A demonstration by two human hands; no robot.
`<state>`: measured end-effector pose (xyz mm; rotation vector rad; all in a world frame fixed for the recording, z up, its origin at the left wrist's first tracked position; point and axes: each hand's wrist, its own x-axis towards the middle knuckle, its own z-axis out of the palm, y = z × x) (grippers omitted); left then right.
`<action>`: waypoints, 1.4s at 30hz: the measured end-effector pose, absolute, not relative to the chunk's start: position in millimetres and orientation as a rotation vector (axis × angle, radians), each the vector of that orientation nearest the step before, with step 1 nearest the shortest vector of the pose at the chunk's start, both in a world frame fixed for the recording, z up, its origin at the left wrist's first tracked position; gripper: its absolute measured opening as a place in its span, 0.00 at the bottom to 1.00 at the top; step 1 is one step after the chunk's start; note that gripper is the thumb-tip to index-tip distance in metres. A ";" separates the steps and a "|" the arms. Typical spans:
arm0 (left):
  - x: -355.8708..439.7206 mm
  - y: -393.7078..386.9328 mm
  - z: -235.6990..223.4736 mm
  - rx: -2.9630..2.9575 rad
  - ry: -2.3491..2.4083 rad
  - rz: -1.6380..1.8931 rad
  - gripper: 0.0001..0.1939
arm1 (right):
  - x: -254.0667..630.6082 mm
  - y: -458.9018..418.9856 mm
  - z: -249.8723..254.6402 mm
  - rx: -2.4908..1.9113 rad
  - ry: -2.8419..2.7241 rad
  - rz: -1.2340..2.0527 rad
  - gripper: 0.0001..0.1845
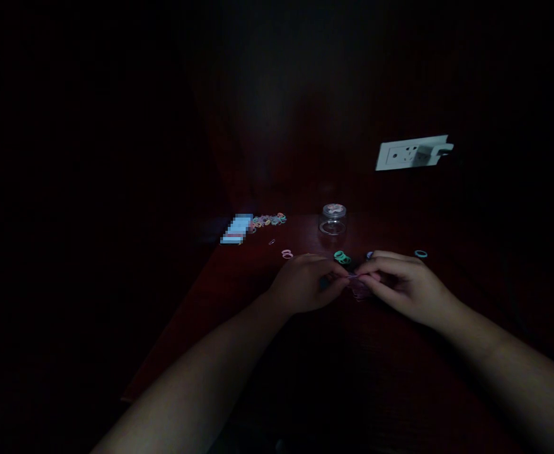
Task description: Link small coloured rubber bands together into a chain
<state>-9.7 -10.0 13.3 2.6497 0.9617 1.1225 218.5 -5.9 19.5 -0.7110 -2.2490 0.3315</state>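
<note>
Both hands meet fingertip to fingertip over the dark red table. My left hand [308, 284] pinches one side of a small purple hair tie [353, 275], and my right hand [407, 284] pinches the other side. Just below the fingertips lie several pinkish-purple hair ties [361, 292], dim in the low light. Beyond the hands sit green hair ties [342, 257]. A pair of pink hair ties [287, 254] rests past my left hand, and a blue-green hair tie [421, 254] past my right. Another purplish one [370, 255] is partly hidden by my right fingers.
A clear lidded jar [332, 221] stands behind the hands. To its left are a heap of mixed-colour hair ties [270, 221] and a lit, blurred-out phone-like screen [237, 229]. A socket panel [412, 153] with a plug is on the wall. The table's left edge [168, 331] slants through darkness.
</note>
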 end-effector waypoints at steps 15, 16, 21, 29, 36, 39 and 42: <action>-10.2 -10.1 16.1 2.727 0.883 1.143 0.09 | 222.4 -5.6 21.2 -0.718 -2.262 0.359 0.05; -10.3 -10.0 16.0 2.729 0.879 1.146 0.09 | 222.5 -5.7 21.4 -0.717 -2.264 0.362 0.05; -10.0 -10.0 16.0 2.734 0.889 1.159 0.09 | 221.8 -6.1 22.2 -0.713 -2.261 0.348 0.06; -11.1 -9.1 14.7 2.776 0.923 1.130 0.07 | 221.4 -4.4 20.8 -0.737 -2.251 0.318 0.07; -11.3 -11.7 16.5 2.712 0.940 1.160 0.06 | 220.7 -6.6 24.1 -0.760 -2.263 0.334 0.07; -10.7 -11.3 16.8 2.713 0.948 1.131 0.05 | 221.4 -6.1 23.5 -0.769 -2.263 0.363 0.07; -9.8 -10.4 15.9 2.695 0.934 1.110 0.05 | 222.8 -4.6 21.6 -0.769 -2.277 0.387 0.07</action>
